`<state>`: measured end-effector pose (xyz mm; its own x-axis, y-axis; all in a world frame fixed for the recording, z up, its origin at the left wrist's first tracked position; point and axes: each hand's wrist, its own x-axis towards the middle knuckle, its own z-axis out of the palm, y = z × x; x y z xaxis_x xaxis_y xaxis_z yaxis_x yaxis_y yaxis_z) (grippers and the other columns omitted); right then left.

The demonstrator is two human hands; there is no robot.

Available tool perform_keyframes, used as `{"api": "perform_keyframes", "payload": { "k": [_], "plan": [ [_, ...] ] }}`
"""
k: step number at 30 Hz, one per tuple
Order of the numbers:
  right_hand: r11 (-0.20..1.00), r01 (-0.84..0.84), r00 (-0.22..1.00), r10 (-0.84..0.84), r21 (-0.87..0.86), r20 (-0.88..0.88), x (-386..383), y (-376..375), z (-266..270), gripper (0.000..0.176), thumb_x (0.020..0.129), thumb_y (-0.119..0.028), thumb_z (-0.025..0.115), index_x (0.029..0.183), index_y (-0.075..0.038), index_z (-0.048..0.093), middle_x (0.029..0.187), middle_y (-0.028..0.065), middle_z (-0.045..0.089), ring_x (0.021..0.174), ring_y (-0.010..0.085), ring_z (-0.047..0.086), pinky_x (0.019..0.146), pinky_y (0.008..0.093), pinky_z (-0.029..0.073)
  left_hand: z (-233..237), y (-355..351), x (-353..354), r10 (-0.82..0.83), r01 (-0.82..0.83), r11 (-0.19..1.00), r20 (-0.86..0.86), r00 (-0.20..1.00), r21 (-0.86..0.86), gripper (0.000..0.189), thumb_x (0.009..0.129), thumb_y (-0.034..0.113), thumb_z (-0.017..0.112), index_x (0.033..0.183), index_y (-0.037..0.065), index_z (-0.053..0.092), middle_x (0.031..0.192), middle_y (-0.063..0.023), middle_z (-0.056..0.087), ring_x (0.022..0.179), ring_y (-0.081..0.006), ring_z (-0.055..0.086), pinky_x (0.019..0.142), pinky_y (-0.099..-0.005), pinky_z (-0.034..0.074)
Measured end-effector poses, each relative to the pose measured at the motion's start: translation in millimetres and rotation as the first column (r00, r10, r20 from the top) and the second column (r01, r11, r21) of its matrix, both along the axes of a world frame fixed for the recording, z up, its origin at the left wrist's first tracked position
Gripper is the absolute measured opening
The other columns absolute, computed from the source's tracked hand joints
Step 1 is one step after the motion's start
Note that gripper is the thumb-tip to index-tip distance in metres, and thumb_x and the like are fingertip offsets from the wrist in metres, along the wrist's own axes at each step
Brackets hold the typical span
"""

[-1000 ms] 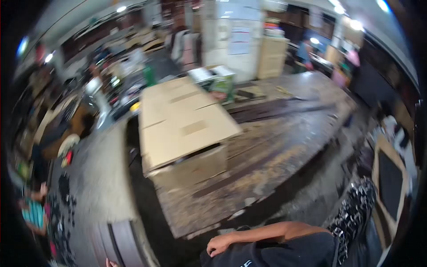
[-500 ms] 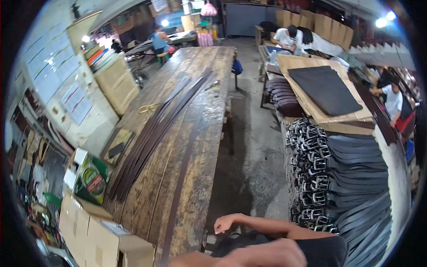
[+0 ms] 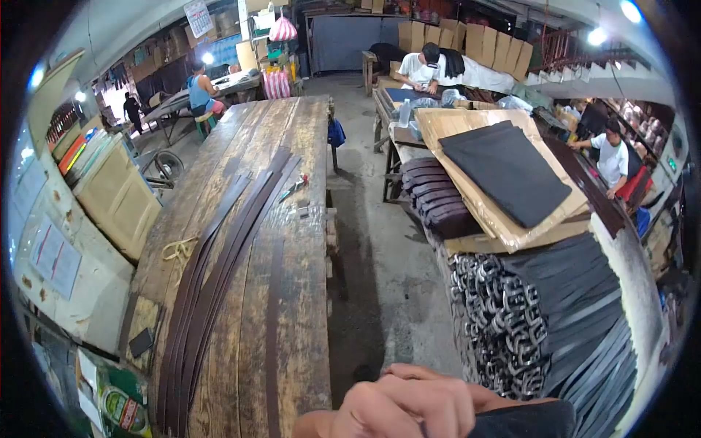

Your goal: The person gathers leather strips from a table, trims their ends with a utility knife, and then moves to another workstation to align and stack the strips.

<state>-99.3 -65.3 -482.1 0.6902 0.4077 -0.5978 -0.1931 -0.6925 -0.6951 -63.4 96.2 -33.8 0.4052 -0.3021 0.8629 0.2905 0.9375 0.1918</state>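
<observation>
My left hand (image 3: pixel 412 405) is at the bottom middle, close to the camera, with its fingers curled closed. What it holds, if anything, is hidden. Behind it, my right hand (image 3: pixel 409 371) shows only in part, with its fingers covered by the left. The wooden table (image 3: pixel 299 365) stands to the left of my hands. Long dark brown leather strips (image 3: pixel 212 292) lie in a bundle along it, and a single strip (image 3: pixel 273 321) lies apart, nearer the right edge. To the right of my hands is a pile of black belts (image 3: pixel 584 314) with metal buckles (image 3: pixel 504 328).
Red-handled pliers (image 3: pixel 294 187), a yellow cord (image 3: pixel 179 250) and a dark flat object (image 3: pixel 142 342) lie on the table. A green box (image 3: pixel 120 405) is at lower left. Black sheets (image 3: pixel 507 171) rest on cardboard beside stacked brown strips (image 3: pixel 434 193). Three people work farther off.
The view has tilted up and turned. My right arm, stretched leftward before, now has its hand behind my left hand. The cardboard boxes at lower left have left the view.
</observation>
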Motion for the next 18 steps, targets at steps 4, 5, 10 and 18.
{"api": "perform_keyframes", "payload": {
  "k": [4,5,10,18],
  "plan": [
    [0.972,0.232,0.972,-0.230,0.034,-0.042,52.8,-44.2,50.9,0.036,0.087,-0.036,0.064,0.109,-0.008,0.068,0.088,0.0072,0.070,0.079,0.0180,0.065,0.073,0.0343,0.051,36.6,-32.9,52.3,0.024,-0.027,0.998,-0.041,0.999,-0.062,0.034,0.087,0.032,0.068,0.088,-0.001,0.073,0.081,-0.0103,0.063,0.075,-0.0229,0.055,0.066,-0.0334,0.044],
    [0.967,0.244,0.970,-0.244,0.070,-0.005,64.6,-55.9,45.0,0.034,0.089,-0.035,0.063,0.110,-0.009,0.069,0.086,0.0053,0.070,0.078,0.0167,0.064,0.073,0.0335,0.051,45.4,-29.4,66.4,0.034,-0.034,0.999,-0.057,0.998,0.002,0.033,0.086,0.031,0.070,0.086,-0.002,0.073,0.080,-0.0101,0.064,0.074,-0.0225,0.055,0.067,-0.0332,0.045],
    [0.961,0.275,0.953,-0.269,0.027,-0.137,149.9,-108.0,-30.1,0.040,0.087,-0.041,0.067,0.109,-0.009,0.070,0.084,0.0052,0.071,0.076,0.0141,0.065,0.070,0.0313,0.051,60.1,-32.1,157.3,0.407,-0.405,0.907,0.009,0.913,0.116,0.020,0.083,0.019,0.073,0.078,-0.001,0.073,0.074,-0.0096,0.063,0.073,-0.0217,0.051,0.072,-0.0438,0.053],
    [0.905,0.419,0.901,-0.403,0.078,-0.162,363.5,-175.4,14.5,0.037,0.086,-0.027,0.071,0.111,-0.001,0.067,0.086,0.0080,0.071,0.077,0.0129,0.066,0.067,0.0286,0.052,72.6,-135.6,294.0,0.476,-0.477,0.879,0.040,0.879,0.021,0.021,0.080,0.020,0.075,0.077,0.000,0.072,0.073,-0.0097,0.063,0.074,-0.0223,0.049,0.075,-0.0553,0.055]
  ]
}}
